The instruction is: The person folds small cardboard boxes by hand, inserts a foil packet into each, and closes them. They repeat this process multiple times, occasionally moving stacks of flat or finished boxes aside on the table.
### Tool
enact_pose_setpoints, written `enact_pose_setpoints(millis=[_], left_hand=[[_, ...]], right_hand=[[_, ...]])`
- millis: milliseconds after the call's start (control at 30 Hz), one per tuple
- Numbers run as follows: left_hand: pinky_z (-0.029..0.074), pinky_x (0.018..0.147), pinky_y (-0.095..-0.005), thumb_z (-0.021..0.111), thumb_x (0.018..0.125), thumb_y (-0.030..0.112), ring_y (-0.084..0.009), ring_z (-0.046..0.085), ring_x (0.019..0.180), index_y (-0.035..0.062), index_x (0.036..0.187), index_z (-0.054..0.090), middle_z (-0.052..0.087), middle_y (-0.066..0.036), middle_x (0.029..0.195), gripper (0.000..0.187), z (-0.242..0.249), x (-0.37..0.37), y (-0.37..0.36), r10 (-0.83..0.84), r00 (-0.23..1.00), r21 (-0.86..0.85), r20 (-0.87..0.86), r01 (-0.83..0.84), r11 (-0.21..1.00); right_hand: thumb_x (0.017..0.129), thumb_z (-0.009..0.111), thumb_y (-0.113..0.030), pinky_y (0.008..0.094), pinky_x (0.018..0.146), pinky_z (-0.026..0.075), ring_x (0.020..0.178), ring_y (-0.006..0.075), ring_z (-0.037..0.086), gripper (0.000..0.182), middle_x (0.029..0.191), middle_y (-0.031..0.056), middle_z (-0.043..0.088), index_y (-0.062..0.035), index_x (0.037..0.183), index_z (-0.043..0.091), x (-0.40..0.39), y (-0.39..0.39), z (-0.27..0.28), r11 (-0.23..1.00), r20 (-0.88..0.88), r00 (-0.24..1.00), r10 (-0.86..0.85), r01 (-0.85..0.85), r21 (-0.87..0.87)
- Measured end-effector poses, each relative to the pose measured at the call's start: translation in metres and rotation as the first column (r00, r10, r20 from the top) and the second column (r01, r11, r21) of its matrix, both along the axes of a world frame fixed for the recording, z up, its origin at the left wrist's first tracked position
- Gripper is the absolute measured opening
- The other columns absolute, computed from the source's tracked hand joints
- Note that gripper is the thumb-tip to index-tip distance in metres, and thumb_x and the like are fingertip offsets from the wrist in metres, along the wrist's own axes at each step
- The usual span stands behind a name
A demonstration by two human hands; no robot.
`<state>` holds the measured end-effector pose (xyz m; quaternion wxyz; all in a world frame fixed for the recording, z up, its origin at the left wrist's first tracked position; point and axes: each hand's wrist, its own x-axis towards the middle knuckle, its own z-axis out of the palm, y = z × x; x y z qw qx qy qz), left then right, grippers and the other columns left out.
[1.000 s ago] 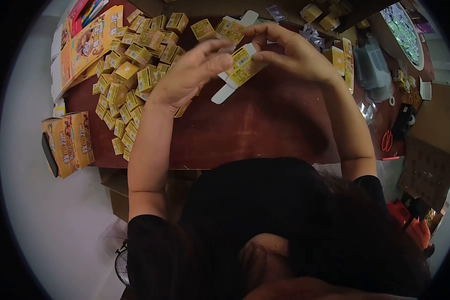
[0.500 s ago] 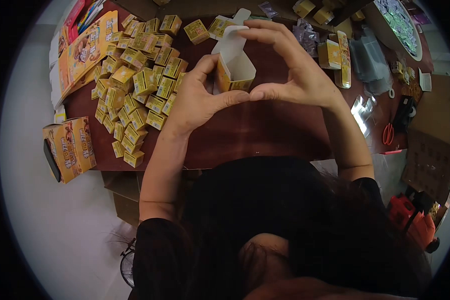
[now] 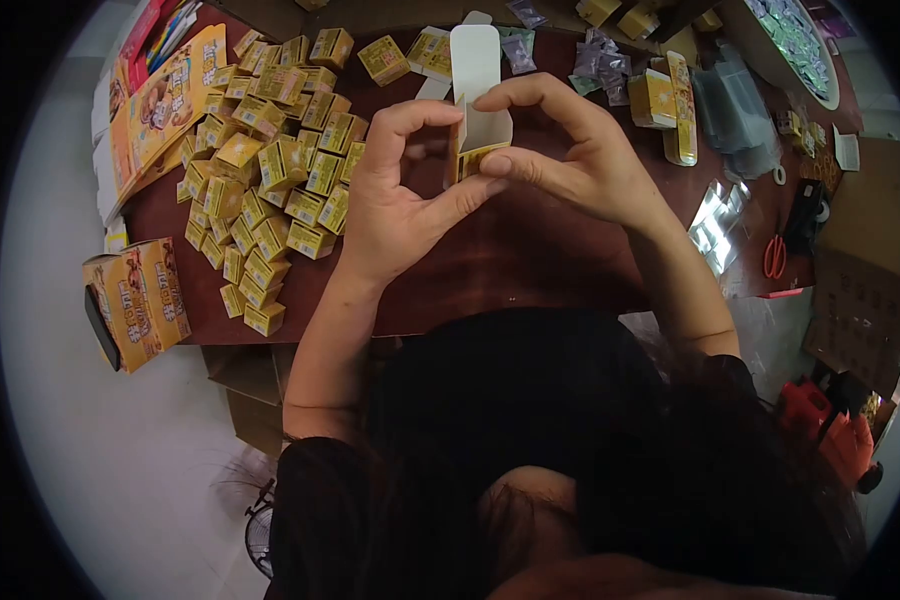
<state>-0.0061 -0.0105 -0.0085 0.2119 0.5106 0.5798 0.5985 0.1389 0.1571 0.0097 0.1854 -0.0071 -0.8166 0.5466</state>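
Note:
Between my two hands is a small yellow cardboard box [image 3: 482, 133] with its top open. Its long white lid flap [image 3: 475, 62] stands up at the far side, and the white inside faces me. My left hand [image 3: 400, 190] grips the left wall, fingers at the upper edge and thumb along the near bottom. From the right, my right hand [image 3: 575, 150] holds the same box, index finger at the rim and thumb on the near face. To the left lies a heap of small closed yellow boxes [image 3: 283, 163]; a flattened box [image 3: 430, 52] lies behind the held one.
Purple sachets [image 3: 600, 62] lie at the back, with standing yellow cartons [image 3: 654, 98] to their right. Further right are clear plastic sleeves [image 3: 730, 120], red-handled scissors [image 3: 774, 257] and a tub of shiny packets [image 3: 795, 50]. A printed orange box [image 3: 137, 305] sits at the left edge.
The box's lid flap now stands straighter. My right fingers have come down from the flap to the rim, and my left fingers have shifted on the left wall.

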Motion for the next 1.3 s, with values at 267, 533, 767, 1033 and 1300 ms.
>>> enact_pose_setpoints(millis=[267, 533, 767, 1033, 1300], left_hand=[[0.055, 0.092, -0.0315, 0.083, 0.082, 0.009, -0.0174, 0.064, 0.106, 0.0042, 0.127, 0.06, 0.056, -0.008, 0.122, 0.05, 0.014, -0.008, -0.003, -0.087, 0.985, 0.059, 0.149, 0.079, 0.995], [0.057, 0.091, -0.0325, 0.081, 0.084, 0.008, -0.0186, 0.064, 0.108, 0.0019, 0.123, 0.058, 0.056, -0.01, 0.122, 0.045, 0.017, -0.007, -0.005, -0.11, 0.99, 0.001, 0.093, 0.111, 0.994], [0.056, 0.093, -0.0358, 0.08, 0.085, 0.008, -0.0218, 0.064, 0.111, 0.0005, 0.132, 0.038, 0.056, -0.016, 0.12, 0.063, 0.021, -0.004, -0.002, -0.052, 0.898, -0.007, 0.437, 0.06, 0.998], [0.058, 0.089, -0.0336, 0.08, 0.085, 0.006, -0.0192, 0.067, 0.104, 0.0022, 0.127, 0.046, 0.062, -0.012, 0.117, 0.055, 0.019, -0.002, -0.003, -0.112, 0.932, -0.045, 0.345, 0.136, 0.99], [0.058, 0.089, -0.034, 0.08, 0.085, 0.007, -0.0195, 0.068, 0.103, 0.0028, 0.127, 0.046, 0.061, -0.012, 0.117, 0.054, 0.018, -0.006, 0.0, -0.099, 0.897, -0.01, 0.432, 0.115, 0.993]], right_hand=[[0.09, 0.077, -0.015, 0.0287, 0.092, 0.053, 0.108, 0.0138, 0.063, 0.041, 0.114, 0.0047, 0.067, -0.0015, 0.125, 0.063, -0.004, -0.018, 0.007, 0.867, -0.116, 0.99, -0.077, 0.009, -0.499], [0.088, 0.079, -0.014, 0.029, 0.091, 0.053, 0.108, 0.0151, 0.064, 0.039, 0.115, 0.0077, 0.067, -0.0024, 0.122, 0.064, -0.006, -0.003, 0.002, 0.984, -0.102, 0.995, -0.002, -0.016, -0.176], [0.092, 0.073, -0.009, 0.0327, 0.1, 0.051, 0.115, 0.0192, 0.062, 0.027, 0.119, 0.0124, 0.065, 0.001, 0.114, 0.059, -0.015, -0.009, 0.004, 0.964, -0.25, 0.968, -0.024, -0.043, -0.262], [0.093, 0.072, -0.011, 0.0274, 0.086, 0.052, 0.099, 0.0127, 0.064, 0.017, 0.112, 0.0099, 0.068, -0.0001, 0.105, 0.065, -0.015, -0.01, 0.024, 0.931, 0.074, 0.995, -0.063, 0.085, -0.355], [0.091, 0.075, -0.012, 0.022, 0.076, 0.055, 0.084, 0.0098, 0.068, 0.015, 0.097, 0.0047, 0.07, -0.0013, 0.098, 0.068, -0.019, -0.006, 0.019, 0.985, -0.15, 0.988, -0.026, 0.0, -0.172]])
